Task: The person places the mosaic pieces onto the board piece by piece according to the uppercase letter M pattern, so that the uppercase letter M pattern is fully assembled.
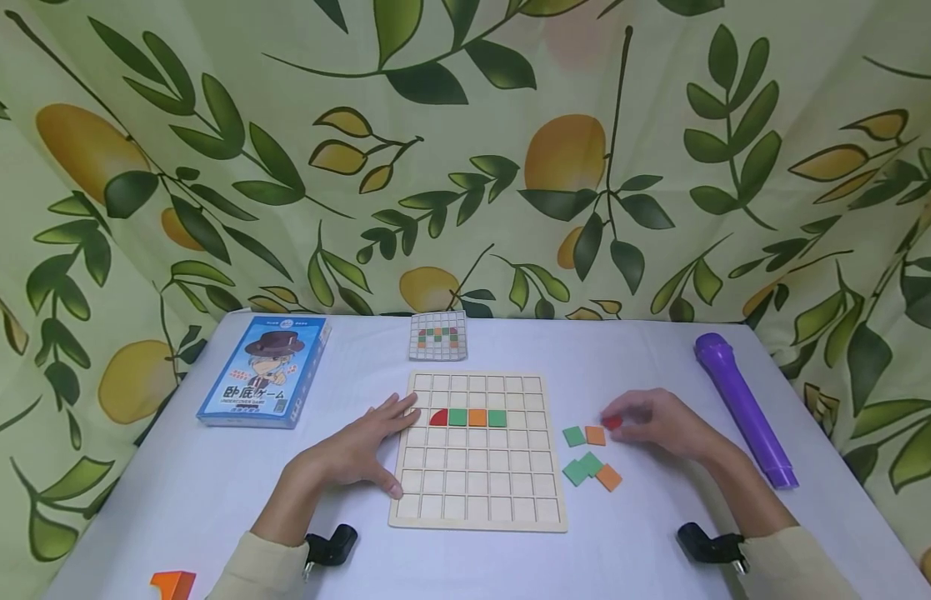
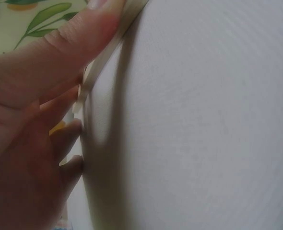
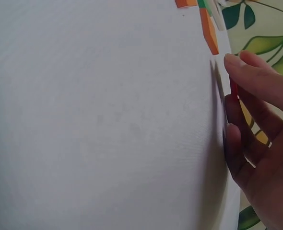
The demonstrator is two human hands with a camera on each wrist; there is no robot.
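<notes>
A wooden grid board lies in the middle of the table. One of its upper rows holds a red quarter-round tile, a green tile, an orange tile and another green tile. My left hand rests along the board's left edge, fingers spread and thumb on the rim. To the right of the board, my right hand pinches a red tile between thumb and fingertips; its edge shows as a red sliver in the right wrist view. Several loose green and orange tiles lie beside that hand.
A small pattern card with a coloured grid stands behind the board. At the back left lies a blue game box. A purple tube lies on the right, and an orange object sits at the front left edge.
</notes>
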